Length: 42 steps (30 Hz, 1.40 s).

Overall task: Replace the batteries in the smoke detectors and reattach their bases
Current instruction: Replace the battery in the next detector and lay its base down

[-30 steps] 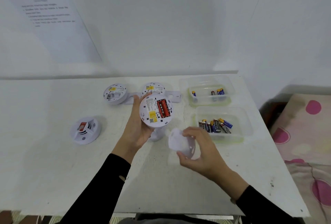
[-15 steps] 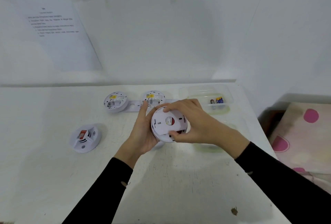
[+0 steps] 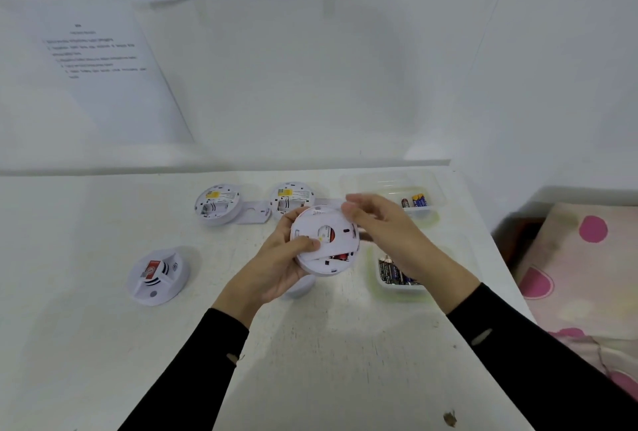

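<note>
My left hand (image 3: pixel 276 268) holds a round white smoke detector (image 3: pixel 321 266) above the table, its thumb pressing on the white base (image 3: pixel 326 223) that lies over the detector's back. A red battery compartment shows through the base's openings. My right hand (image 3: pixel 383 227) is blurred; its fingers curl round the base's upper right rim. Two more detectors, one on the left (image 3: pixel 217 204) and one on the right (image 3: pixel 291 201), lie back-up at the rear with open compartments. A loose base (image 3: pixel 253 214) lies between them. Another detector (image 3: pixel 157 275) sits face-up at the left.
Two clear trays stand right of my hands: the far tray (image 3: pixel 431 189) holds a few batteries (image 3: pixel 414 201), the near tray (image 3: pixel 383 287) several. A white part (image 3: pixel 300 287) lies under my left hand. The table's right edge borders pink-spotted bedding (image 3: pixel 587 258).
My right hand carried the base from the table onto the detector's back and has shifted to its upper right rim. My left thumb now presses on the base.
</note>
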Tool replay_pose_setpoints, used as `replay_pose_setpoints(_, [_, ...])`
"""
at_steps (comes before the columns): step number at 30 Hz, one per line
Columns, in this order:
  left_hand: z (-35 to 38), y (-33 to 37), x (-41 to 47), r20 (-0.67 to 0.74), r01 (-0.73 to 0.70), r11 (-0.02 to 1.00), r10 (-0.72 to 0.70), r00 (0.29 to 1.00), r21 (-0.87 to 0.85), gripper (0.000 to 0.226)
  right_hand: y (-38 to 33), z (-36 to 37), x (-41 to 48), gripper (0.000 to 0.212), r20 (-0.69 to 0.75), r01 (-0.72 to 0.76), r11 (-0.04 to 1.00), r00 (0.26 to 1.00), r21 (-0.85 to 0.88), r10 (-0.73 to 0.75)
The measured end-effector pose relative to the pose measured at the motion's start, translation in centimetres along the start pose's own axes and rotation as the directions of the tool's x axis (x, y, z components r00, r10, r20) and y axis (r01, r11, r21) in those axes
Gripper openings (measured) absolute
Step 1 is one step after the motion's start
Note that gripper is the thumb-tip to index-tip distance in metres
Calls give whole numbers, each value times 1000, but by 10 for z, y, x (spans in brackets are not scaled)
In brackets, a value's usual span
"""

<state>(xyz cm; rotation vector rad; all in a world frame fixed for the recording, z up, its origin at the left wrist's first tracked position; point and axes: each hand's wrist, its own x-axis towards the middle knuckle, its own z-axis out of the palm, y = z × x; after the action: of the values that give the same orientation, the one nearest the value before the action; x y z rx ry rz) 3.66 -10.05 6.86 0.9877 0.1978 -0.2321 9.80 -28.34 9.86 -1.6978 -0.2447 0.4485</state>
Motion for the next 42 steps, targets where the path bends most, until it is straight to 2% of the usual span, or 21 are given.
replay_pose_setpoints(1, [3, 0, 0, -13, -14, 1000, 14, 1000, 10, 65, 2, 1, 2, 32, 41, -103, 993, 994, 60, 101])
replay_pose_setpoints(3, [6, -2, 2, -32, -54, 998, 54, 998, 30, 61, 5, 2, 4, 32, 101, -217, 968, 973, 123, 206])
replay_pose_setpoints(7, [11, -11, 2, -50, -170, 984, 168, 985, -57, 54, 4, 4, 13, 29, 76, -293, 894, 956, 339, 284])
replay_pose_setpoints(11, [16, -16, -2, -42, -260, 957, 257, 966, -130, 55, 3, 5, 20, 23, 56, -343, 840, 934, 421, 353])
replay_pose_setpoints(14, [16, -18, -4, -41, -296, 946, 293, 955, -136, 49, 1, 7, 21, 18, 62, -356, 827, 928, 435, 367])
replay_pose_setpoints(19, [15, -21, 2, -128, -314, 940, 297, 946, -135, 45, -2, 10, 24, 11, 65, -359, 799, 924, 482, 376])
replay_pose_setpoints(25, [16, -30, 12, -237, -344, 926, 302, 923, -157, 42, 0, 17, 25, 4, 81, -367, 680, 907, 635, 413])
replay_pose_setpoints(28, [16, -36, 15, -301, -369, 915, 311, 902, -161, 42, -1, 22, 22, 13, 127, -364, 601, 908, 712, 399])
replay_pose_setpoints(30, [19, -36, 16, -351, -393, 905, 320, 880, -162, 41, 0, 25, 19, 26, 178, -367, 554, 914, 747, 365])
replay_pose_setpoints(32, [21, -36, 16, -400, -410, 896, 317, 860, -171, 41, 3, 27, 19, 40, 174, -354, 546, 919, 759, 353])
replay_pose_setpoints(34, [20, -36, 17, -421, -414, 895, 316, 851, -166, 43, 6, 27, 19, 45, 144, -337, 574, 924, 746, 356])
replay_pose_setpoints(37, [16, -35, 16, -397, -407, 900, 321, 860, -155, 52, 7, 26, 17, 42, 163, -348, 631, 929, 693, 333])
replay_pose_setpoints(42, [5, -21, 13, -336, -361, 927, 311, 889, -98, 52, 0, 29, 19, 32, 181, -334, 673, 940, 660, 289])
